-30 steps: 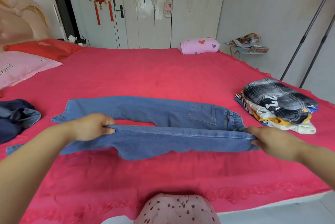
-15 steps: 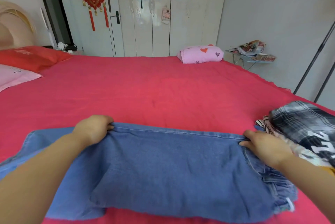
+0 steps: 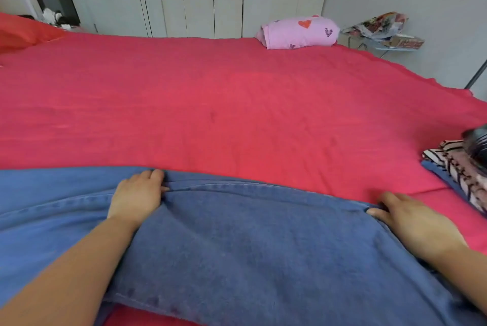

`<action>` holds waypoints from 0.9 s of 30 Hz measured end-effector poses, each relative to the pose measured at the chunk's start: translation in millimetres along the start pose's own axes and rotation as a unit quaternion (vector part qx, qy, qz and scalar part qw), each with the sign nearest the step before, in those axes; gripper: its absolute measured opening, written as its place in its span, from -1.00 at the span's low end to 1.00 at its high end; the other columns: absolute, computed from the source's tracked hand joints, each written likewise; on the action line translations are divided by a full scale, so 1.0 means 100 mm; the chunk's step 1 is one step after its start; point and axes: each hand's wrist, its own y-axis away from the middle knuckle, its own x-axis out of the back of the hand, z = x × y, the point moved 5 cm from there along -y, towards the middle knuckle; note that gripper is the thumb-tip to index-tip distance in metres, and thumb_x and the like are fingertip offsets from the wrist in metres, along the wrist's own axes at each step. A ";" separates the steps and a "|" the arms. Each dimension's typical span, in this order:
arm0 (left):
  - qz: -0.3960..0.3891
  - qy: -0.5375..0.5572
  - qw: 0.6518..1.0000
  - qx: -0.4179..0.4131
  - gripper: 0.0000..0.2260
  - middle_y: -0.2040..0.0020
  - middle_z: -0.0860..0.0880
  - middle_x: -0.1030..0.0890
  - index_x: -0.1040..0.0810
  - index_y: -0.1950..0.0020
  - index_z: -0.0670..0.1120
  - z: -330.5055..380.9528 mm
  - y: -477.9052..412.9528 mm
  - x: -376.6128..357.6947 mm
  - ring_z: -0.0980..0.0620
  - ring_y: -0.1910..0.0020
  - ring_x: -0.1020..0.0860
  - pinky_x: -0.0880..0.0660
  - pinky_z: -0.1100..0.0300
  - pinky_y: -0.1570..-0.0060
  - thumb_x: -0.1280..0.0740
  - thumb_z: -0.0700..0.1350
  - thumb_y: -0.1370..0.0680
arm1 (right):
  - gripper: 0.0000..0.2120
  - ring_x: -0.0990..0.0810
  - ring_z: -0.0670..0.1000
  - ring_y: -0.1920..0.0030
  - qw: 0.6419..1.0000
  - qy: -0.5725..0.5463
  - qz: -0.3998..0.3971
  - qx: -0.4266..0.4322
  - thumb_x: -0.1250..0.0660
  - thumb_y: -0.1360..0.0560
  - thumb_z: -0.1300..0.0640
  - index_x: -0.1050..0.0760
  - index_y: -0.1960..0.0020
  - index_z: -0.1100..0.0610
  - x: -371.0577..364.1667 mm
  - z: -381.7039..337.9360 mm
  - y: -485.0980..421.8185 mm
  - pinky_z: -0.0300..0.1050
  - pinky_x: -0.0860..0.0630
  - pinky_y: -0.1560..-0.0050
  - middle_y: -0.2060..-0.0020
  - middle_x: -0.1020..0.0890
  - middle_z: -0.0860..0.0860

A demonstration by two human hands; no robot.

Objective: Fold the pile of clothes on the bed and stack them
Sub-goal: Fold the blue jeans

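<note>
Now the left hand (image 3: 137,193) & right hand (image 3: 413,220) are each pinching the jeans' (image 3: 263,246) far fold at the bed's (image 3: 237,114) near edge. The folded stack (image 3: 458,167) is sitting at the rt edge. Jeans prob. half-folded, not stacked yet.

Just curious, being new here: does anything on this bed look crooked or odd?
Only slightly: the jeans bunch into a ridge by the left hand, so the top layer's edge sits askew of the one beneath. The right hand holds the other end. Nothing looks torn.
</note>
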 end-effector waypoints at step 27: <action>-0.189 0.076 0.968 -0.148 -0.38 -0.56 0.04 0.10 0.12 -0.53 0.10 1.27 1.14 0.30 0.01 -0.53 0.13 0.18 -0.08 -0.48 0.12 0.33 -0.54 | 0.28 0.09 -0.01 -0.53 0.993 0.007 -0.075 0.093 0.82 0.14 -0.42 0.11 -0.51 -0.18 -0.13 -0.96 0.82 0.10 0.14 -0.48 -0.53 0.02 -0.10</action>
